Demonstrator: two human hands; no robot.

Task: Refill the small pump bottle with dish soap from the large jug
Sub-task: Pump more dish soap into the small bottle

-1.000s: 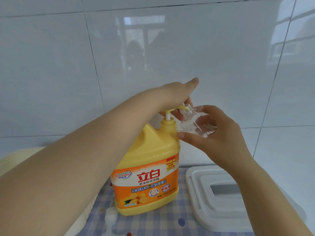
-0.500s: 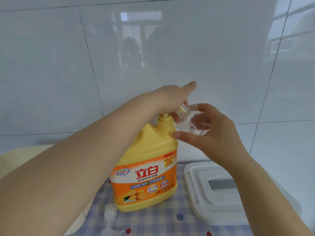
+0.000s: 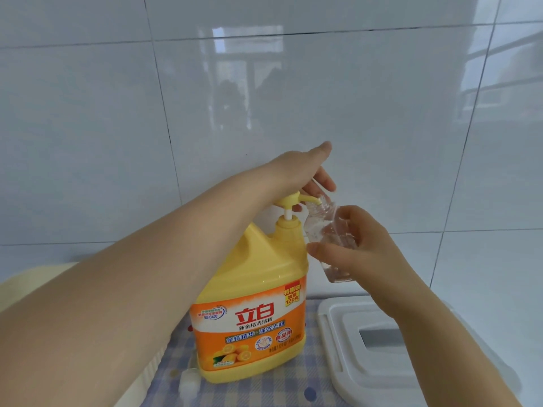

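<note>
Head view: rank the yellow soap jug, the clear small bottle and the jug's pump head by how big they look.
1. Yellow soap jug, by far the largest.
2. Clear small bottle, partly hidden by the right hand.
3. Pump head, smallest, partly covered by the left hand.

1. A wall of large glossy white tiles (image 3: 367,118) with thin dark grout lines fills the upper part of the view.
2. The tiles mirror a bright window and dim, blurred shapes; daylight gleams across them.
3. Below, a blue-and-white checked cloth with coloured dots (image 3: 305,380) covers the tabletop.
4. At the right lies a white rectangular plastic lid with a recessed grey slot (image 3: 346,348).
5. At the left edge is a pale cream rounded object (image 3: 26,283), mostly hidden.
</note>
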